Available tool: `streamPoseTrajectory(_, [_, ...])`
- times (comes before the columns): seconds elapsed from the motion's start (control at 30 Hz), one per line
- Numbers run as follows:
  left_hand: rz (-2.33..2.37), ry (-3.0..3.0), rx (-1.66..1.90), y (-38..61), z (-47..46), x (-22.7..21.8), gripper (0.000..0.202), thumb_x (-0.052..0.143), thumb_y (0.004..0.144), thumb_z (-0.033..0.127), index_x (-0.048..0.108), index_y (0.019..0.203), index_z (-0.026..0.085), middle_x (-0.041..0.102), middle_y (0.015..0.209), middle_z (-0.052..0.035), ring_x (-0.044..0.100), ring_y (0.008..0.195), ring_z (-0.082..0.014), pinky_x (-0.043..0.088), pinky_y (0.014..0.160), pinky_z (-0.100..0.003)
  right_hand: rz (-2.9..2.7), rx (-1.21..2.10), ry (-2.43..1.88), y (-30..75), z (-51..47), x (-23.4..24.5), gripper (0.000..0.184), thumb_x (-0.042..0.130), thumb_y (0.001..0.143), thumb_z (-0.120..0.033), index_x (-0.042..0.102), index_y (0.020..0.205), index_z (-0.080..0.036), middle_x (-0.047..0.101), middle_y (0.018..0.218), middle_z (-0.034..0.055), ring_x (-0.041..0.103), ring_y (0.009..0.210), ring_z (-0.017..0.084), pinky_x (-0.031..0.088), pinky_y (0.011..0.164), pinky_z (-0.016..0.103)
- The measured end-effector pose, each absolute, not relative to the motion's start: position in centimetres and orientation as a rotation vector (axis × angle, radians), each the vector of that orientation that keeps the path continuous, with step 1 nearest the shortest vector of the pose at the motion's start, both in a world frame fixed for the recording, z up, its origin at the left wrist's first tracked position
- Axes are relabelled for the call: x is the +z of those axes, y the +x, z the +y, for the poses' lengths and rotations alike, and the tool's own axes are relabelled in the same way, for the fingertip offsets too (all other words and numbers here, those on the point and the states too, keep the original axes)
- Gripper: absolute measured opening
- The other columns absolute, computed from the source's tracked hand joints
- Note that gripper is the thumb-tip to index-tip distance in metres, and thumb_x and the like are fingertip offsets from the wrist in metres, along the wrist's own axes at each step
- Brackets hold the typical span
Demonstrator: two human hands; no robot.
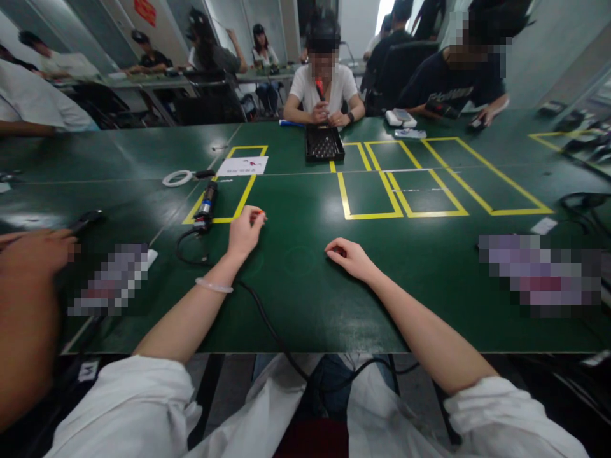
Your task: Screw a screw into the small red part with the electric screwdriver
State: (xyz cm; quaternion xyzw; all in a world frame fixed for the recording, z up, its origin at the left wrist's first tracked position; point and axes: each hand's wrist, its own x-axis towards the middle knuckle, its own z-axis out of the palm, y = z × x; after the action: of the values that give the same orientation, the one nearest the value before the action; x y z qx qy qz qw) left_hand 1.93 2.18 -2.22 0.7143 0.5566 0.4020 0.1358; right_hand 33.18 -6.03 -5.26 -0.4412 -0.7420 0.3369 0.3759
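Note:
My left hand (pixel 245 234) is raised just over the green table (pixel 296 299), its fingers curled in loosely. A little reddish colour shows near its fingertips, too small to make out. My right hand (pixel 351 256) rests on the table with its fingers folded toward the thumb, and I see nothing in it. Nearest to my left hand is a black cylindrical tool (pixel 207 200) with a blue band, lying partly inside a yellow taped outline (pixel 238 219). A black cable (pixel 260 308) runs under my left wrist and over the table's front edge.
A printed white card (pixel 242 166) and a white cable ring (pixel 177 179) lie at the back left. Across the table, a person (pixel 329 95) holds a tool over a black tray (pixel 325 156). Another person's arm (pixel 28 305) reaches in at left. Blurred flat objects (pixel 539 270) lie at both sides.

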Motion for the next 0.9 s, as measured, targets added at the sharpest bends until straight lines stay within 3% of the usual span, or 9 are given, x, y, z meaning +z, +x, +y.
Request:
streamPoseTrajectory(0.2, [1.057,1.742,0.96,12.6,-3.1,-2.7,0.035,0.049,0.095,0.036,0.062,0.117,0.012,0.064,0.087,-0.0055,0.062,0.079,-0.0137,0.05,0.077,-0.027,-1.806,0.977,-1.071,33.2,-6.0,-5.5,0.019,0.059,0.088,-0.029,0.062,0.103,-0.018,0.062,0.08,-0.0002,0.052,0.064,0.011,0.042,0.063,0.025])
streamPoseTrajectory(0.37, [0.888,1.618,0.861,14.0,-4.4,-3.4,0.053,0.051,0.095,0.036,0.047,0.141,0.012,0.056,0.081,-0.0013,0.056,0.072,-0.0112,0.048,0.072,-0.025,-1.721,1.155,-0.933,32.9,-6.1,-5.6,0.034,0.065,0.085,-0.033,0.055,0.115,-0.019,0.063,0.085,-0.0006,0.053,0.062,0.01,0.044,0.061,0.025])
streamPoseTrajectory(0.67, [0.807,1.589,0.778,13.9,-4.9,-3.2,0.061,0.056,0.094,0.04,0.042,0.146,0.011,0.053,0.074,0.0009,0.054,0.068,-0.0119,0.045,0.07,-0.026,-1.669,1.227,-0.892,32.7,-6.5,-5.2,0.027,0.067,0.086,-0.04,0.058,0.101,-0.019,0.067,0.084,0.0012,0.058,0.067,0.012,0.046,0.065,0.027])
streamPoseTrajectory(0.9, [0.845,1.611,0.784,13.4,-4.7,-3.5,0.053,0.05,0.096,0.038,0.045,0.142,0.012,0.059,0.086,-0.0033,0.059,0.075,-0.0128,0.048,0.076,-0.027,-1.608,1.224,-0.95,32.7,-6.2,-5.3,0.028,0.071,0.082,-0.042,0.059,0.094,-0.019,0.062,0.078,-0.0009,0.053,0.062,0.011,0.044,0.06,0.026])
